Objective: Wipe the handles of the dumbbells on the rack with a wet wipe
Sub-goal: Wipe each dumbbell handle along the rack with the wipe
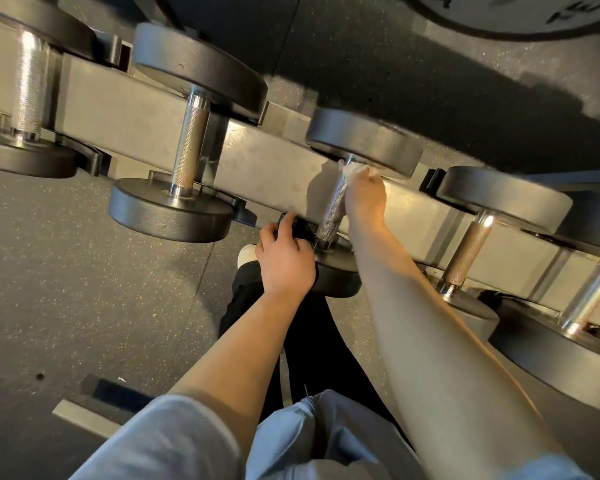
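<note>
Dumbbell handle (333, 209) flanked by neighbouring dumbbells (187, 147), rack beam (274, 168) behind.

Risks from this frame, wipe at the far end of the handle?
1. The right hand holds the wet wipe bunched at the far end of the handle; the knurled length nearer the person may go unwiped.
2. The left hand grips by the near head; if the dumbbell rolls, fingers could be pinched against the rack.

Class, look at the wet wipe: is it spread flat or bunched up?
Bunched up. The wet wipe shows as a crumpled white wad in the right hand at the handle's top.
</note>
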